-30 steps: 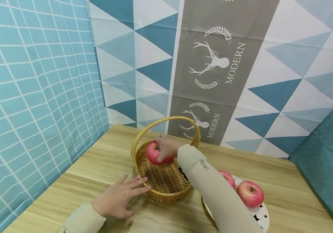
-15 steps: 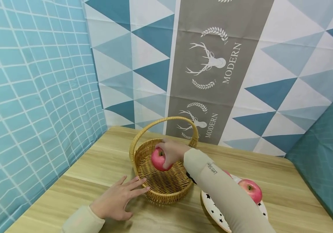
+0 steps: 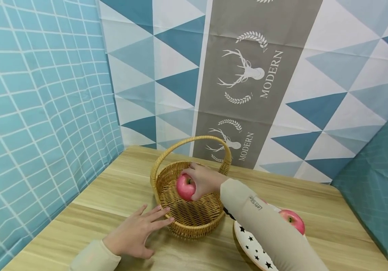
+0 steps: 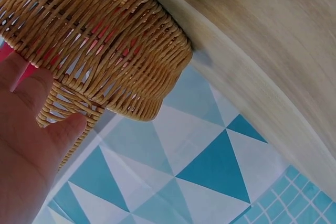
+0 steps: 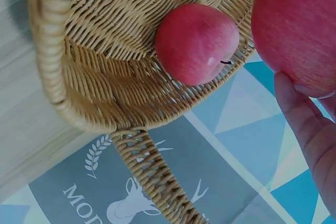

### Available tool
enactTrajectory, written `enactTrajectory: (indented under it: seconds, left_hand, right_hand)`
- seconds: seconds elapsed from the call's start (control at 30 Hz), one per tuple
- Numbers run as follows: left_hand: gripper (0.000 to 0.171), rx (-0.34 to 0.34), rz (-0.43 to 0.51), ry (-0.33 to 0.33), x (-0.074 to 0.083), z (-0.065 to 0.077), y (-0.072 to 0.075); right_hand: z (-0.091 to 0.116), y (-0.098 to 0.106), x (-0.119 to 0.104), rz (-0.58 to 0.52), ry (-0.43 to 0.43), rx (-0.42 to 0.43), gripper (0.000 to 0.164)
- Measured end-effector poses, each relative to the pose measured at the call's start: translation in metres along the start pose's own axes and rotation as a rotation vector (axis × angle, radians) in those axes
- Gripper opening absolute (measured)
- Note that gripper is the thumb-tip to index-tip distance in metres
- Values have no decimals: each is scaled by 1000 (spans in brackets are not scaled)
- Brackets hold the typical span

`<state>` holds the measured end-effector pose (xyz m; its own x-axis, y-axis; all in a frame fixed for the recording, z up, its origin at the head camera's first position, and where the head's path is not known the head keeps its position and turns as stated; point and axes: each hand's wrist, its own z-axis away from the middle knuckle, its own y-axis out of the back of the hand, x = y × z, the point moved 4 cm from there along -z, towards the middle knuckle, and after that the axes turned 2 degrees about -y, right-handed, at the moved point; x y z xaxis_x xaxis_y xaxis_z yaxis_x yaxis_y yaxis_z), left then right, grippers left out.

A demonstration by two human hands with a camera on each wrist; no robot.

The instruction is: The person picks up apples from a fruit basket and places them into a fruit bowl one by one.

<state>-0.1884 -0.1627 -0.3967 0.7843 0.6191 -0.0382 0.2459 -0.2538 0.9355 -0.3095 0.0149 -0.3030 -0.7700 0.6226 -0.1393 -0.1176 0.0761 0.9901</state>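
My right hand point(image 3: 207, 180) grips a red apple point(image 3: 185, 187) over the inside of a round wicker basket point(image 3: 194, 230) with an arched handle. In the right wrist view, the held apple point(image 5: 302, 30) looms large at the fingertips. Another red apple point(image 5: 197, 45) lies against the basket's inner wall there; the right hand hides it in the head view. At the basket's near left side, my left hand point(image 3: 136, 231) has its fingers spread, fingertips at the rim. Red shows through the weave point(image 4: 100, 51) in the left wrist view.
A white plate with black stars point(image 3: 248, 241) stands right of the basket, partly under the right sleeve. One apple point(image 3: 293, 221) shows on it; a sliver of another point(image 3: 264, 201) peeks past the sleeve. Patterned cloth walls point(image 3: 177, 86) border the wooden table point(image 3: 109, 184).
My right hand and the gripped apple have shifted a little right and nearer to me within the basket. The right sleeve has also moved right, uncovering more of the plate's left side. The left hand stays.
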Motion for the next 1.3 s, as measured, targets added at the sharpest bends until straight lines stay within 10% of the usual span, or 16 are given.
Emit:
enactTrajectory:
  seconds: [0.43, 1.3]
  left_hand:
    - [96, 39, -26, 4, 1, 0, -2]
    - [96, -101, 53, 32, 0, -1, -3]
  right_hand:
    - [28, 6, 15, -42, 28, 37, 84]
    - [93, 16, 55, 25, 60, 82, 65]
